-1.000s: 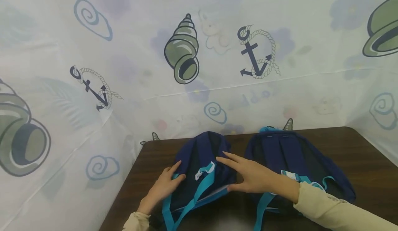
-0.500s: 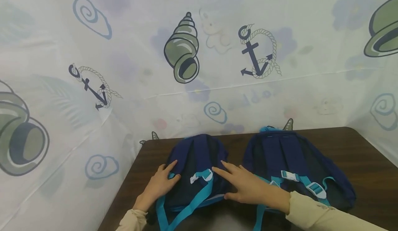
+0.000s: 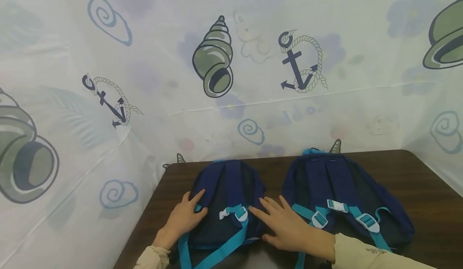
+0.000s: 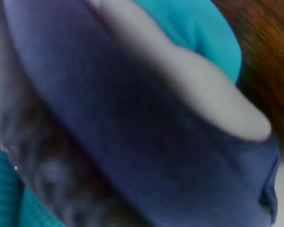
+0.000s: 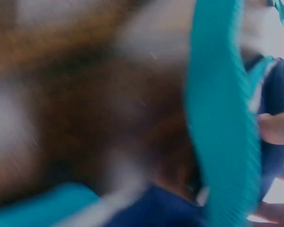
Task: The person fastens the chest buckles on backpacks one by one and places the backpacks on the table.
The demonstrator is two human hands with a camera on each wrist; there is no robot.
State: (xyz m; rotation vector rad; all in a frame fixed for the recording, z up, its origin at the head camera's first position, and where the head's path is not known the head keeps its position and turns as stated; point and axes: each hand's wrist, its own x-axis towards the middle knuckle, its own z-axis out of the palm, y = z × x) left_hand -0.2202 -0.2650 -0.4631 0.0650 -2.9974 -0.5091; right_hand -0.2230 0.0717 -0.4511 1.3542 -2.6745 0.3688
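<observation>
A small navy backpack (image 3: 217, 224) lies on the table with its shoulder straps up, white buckle and loose teal webbing on top. My left hand (image 3: 181, 220) rests along its left side, fingers spread. At its right side is my right hand (image 3: 287, 226), fingers extended and thumb apart, fingertips right at the bag's edge. In the left wrist view the navy fabric (image 4: 132, 118) fills the picture, blurred. A teal strap (image 5: 222, 113) crosses the right wrist view, with the thumb and fingertips (image 5: 277, 128) of my right hand at the bag behind it.
A second, larger navy backpack (image 3: 336, 188) with teal straps and white buckles lies to the right, partly behind my right forearm. The dark wooden table (image 3: 394, 164) runs back to a white curtain (image 3: 162, 60) printed with shells and anchors.
The left backpack has been lowered from a tilt and shifted slightly left and nearer me, now flatter. Both hands moved with it, and the right forearm uncovers more of the second backpack's buckles.
</observation>
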